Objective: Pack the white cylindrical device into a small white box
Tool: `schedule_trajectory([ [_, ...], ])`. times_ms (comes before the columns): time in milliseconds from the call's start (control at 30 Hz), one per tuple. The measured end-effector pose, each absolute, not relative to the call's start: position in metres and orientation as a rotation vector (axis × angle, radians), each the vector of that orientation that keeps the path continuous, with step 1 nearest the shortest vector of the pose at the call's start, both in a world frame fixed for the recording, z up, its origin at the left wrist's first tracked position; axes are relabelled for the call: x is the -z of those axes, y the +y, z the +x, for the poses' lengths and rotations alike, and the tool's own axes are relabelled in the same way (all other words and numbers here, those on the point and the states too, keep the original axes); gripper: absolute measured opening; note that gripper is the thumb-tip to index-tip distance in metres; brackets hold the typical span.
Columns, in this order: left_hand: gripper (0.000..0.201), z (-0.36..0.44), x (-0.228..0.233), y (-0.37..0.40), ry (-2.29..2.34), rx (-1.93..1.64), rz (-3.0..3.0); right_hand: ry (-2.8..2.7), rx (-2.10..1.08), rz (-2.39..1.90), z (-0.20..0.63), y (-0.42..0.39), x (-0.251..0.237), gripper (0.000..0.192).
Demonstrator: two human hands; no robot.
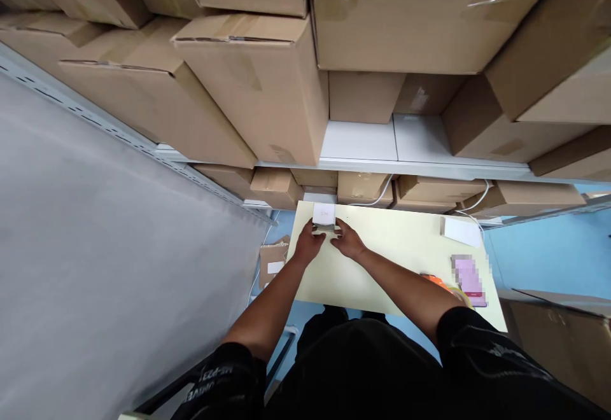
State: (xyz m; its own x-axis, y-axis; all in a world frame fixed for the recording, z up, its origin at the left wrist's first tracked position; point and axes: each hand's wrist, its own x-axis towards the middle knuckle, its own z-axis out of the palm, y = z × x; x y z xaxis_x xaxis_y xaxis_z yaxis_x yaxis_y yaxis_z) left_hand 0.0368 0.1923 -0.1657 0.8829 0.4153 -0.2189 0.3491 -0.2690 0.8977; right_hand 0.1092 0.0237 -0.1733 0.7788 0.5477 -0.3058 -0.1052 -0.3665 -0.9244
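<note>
We see a small white box (324, 215), square and smooth-faced with a faint mark on its top, sitting at the far edge of a pale yellow table (396, 242). Both hands close in on its near side: the left hand (309, 244) curls its fingers against the box's left lower corner, and the right hand (347, 240) meets it from the right, fingertips bent onto the same edge. We take the two hands to be pinching the box between them, though the fingertips are too small for us to tell just how firmly. The forearms are bare, running back to black short sleeves.

The tabletop is flat, matte and rectangular. Toward its right side we find a flat white card (461, 231) lying well apart from the hands, then a blurred pink rectangular item (468, 279) near the right edge, and just beside that an orange object (436, 282) partly hidden by the right arm.

Behind the table, a grey metal shelf (405, 167) carries brown cardboard cartons (248, 83), blocky, taped along their seams, stacked tightly; smaller cartons sit under the shelf, with a white cable (382, 196) looping between them. A smooth grey wall (95, 248) fills the left
</note>
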Motion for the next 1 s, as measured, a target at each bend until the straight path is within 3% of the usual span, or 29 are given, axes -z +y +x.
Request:
schedule_trajectory([
  [200, 0.065, 0.049, 0.18, 0.248, 0.584, -0.106, 1.925, -0.339, -0.738, -1.831, 0.121, 0.086, 0.184, 0.091],
  [367, 0.066, 0.05, 0.19, 0.258, 0.538, -0.074, 1.93, -0.336, -0.753, -1.901, 0.119, 0.095, 0.185, 0.097],
  [467, 0.064, 0.046, 0.193, 0.262, 0.524, -0.082, 1.957, -0.323, -0.721, -2.047, 0.106, 0.082, 0.183, 0.091],
  [567, 0.056, 0.031, 0.196, 0.264, 0.615, -0.102, 1.995, -0.412, -0.625, -2.21, 0.079, 0.037, 0.181, 0.066],
  [667, 0.028, -0.001, 0.201, 0.259, 0.656, 0.012, 2.102, -0.518, -0.45, -2.425, 0.042, -0.044, 0.179, 0.046],
  [867, 0.016, -0.071, 0.207, 0.221, 0.523, 0.336, 2.21, -0.322, -0.265, -2.946, -0.016, -0.219, 0.176, 0.044],
  [1000, 0.016, -0.085, 0.196, 0.182, 0.473, 0.334, 2.231, -0.313, -0.276, -3.079, -0.028, -0.273, 0.178, 0.047],
])
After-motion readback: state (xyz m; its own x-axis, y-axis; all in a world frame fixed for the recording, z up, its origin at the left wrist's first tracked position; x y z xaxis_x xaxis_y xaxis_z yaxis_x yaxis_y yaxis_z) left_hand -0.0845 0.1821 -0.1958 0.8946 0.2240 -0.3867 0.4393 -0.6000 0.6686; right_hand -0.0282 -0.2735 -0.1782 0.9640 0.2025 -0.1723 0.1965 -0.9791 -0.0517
